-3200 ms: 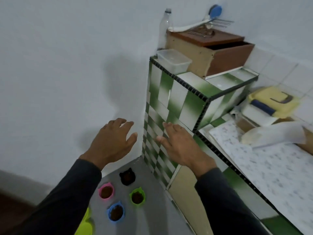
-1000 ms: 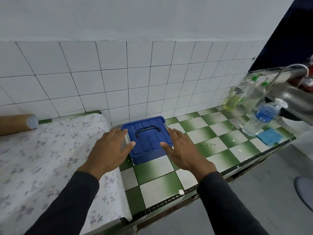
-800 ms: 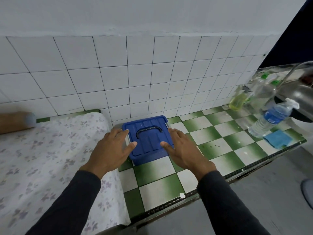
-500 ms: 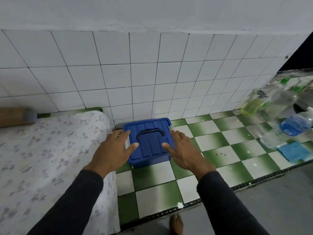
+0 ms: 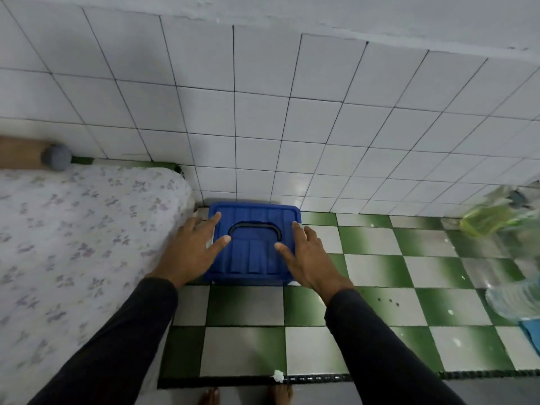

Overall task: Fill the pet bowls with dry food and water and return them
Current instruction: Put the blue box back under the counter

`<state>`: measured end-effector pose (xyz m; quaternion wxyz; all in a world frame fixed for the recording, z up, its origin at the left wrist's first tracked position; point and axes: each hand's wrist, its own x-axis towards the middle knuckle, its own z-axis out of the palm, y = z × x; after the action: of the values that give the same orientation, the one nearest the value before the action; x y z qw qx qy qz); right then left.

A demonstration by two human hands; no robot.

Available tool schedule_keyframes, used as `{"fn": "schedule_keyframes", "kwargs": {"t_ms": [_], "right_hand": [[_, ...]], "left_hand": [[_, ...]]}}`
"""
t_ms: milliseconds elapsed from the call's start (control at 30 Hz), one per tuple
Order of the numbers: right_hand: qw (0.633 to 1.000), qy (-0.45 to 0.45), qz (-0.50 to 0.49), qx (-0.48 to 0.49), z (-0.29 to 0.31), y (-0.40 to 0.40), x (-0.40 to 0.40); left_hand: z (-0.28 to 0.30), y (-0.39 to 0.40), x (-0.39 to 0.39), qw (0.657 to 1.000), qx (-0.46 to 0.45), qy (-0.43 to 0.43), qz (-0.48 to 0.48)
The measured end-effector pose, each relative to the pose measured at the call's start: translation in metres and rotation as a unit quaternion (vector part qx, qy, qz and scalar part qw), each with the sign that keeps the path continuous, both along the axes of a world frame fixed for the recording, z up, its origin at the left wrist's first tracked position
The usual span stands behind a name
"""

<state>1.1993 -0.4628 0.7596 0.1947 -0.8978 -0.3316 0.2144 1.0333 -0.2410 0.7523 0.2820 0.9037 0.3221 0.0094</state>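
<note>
A blue plastic box (image 5: 252,247) with a closed lid and a dark folding handle (image 5: 254,229) stands on the green-and-white checked counter (image 5: 380,273), against the tiled wall. My left hand (image 5: 194,249) lies along its left side with straight fingers and the thumb over the lid. At the box's right side my right hand (image 5: 306,258) mirrors it, fingers straight, thumb on the lid. No pet bowls are in view.
A floral cloth (image 5: 73,244) covers the counter to the left, with a brown roll (image 5: 26,153) at the wall. Blurred bottles (image 5: 496,217) and a water bottle (image 5: 514,299) stand at the far right beside a blue cloth (image 5: 531,331). Bare feet (image 5: 245,396) show below the counter edge.
The view turned from the floor bowls to the counter. Both hands have moved forward and closed in on the blue box's two sides, and the camera has tilted further down.
</note>
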Motion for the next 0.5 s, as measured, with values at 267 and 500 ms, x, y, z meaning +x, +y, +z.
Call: {"fn": "schedule_keyframes", "kwargs": {"t_ms": [267, 500], "right_hand": [[1.000, 0.020, 0.001, 0.003, -0.035, 0.010, 0.019], [1.000, 0.006, -0.022, -0.007, -0.047, 0.028, 0.030]], "left_hand": [[-0.042, -0.008, 0.014, 0.998, 0.002, 0.018, 0.056], [-0.059, 0.002, 0.026, 0.997, -0.007, 0.008, 0.072]]}}
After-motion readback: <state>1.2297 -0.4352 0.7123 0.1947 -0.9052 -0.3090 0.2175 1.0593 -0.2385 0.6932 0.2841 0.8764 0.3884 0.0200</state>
